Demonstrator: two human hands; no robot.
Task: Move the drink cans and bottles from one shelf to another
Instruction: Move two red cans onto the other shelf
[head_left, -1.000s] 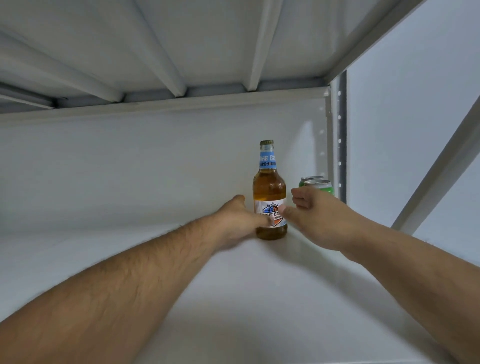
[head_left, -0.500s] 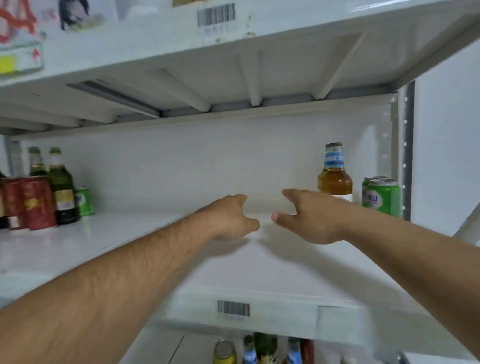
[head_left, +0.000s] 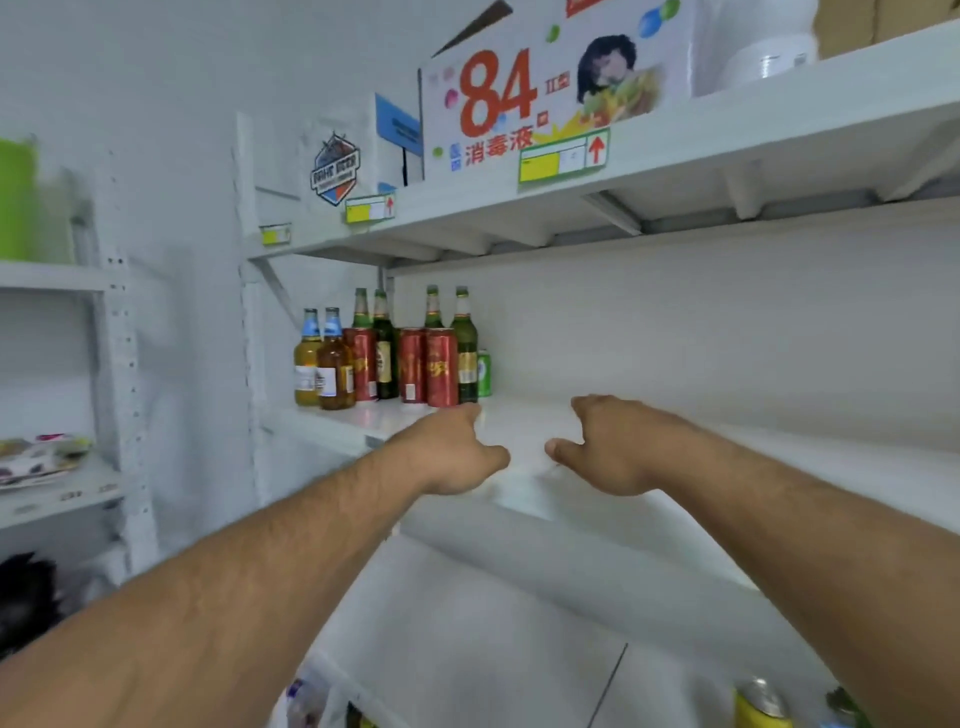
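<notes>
We see both arms stretched forward over the white middle shelf (head_left: 675, 467), and neither of the hands holds anything: the left hand (head_left: 457, 457) has its fingers loosely curled downward with the thumb out toward the right, and the right hand (head_left: 608, 452) mirrors it, fingers hanging relaxed and thumb pointing left, the two thumbs near each other but apart. The drinks stand in a cluster at the far left end of this shelf, well beyond our left hand: two amber bottles (head_left: 324, 364) with blue neck labels at the front left, red cans (head_left: 431, 366) in the middle, tall green bottles (head_left: 465, 348) behind and beside them, and a small green can (head_left: 484, 371) tucked at the right edge against the back wall. The rest of the shelf surface under and to the right of our hands shows plain white. Above, the upper shelf (head_left: 727, 130) carries a white carton (head_left: 545, 88) printed with a large red 84, with yellow price tags (head_left: 563, 158) along the shelf's front edge. At the bottom of the view, on a lower level, we make out a yellow can top (head_left: 761, 701) and some blurred bottle tops (head_left: 306, 696). To the far left a second white rack (head_left: 114, 322) holds a green container (head_left: 18, 200) and some blurred packets (head_left: 41, 457)
</notes>
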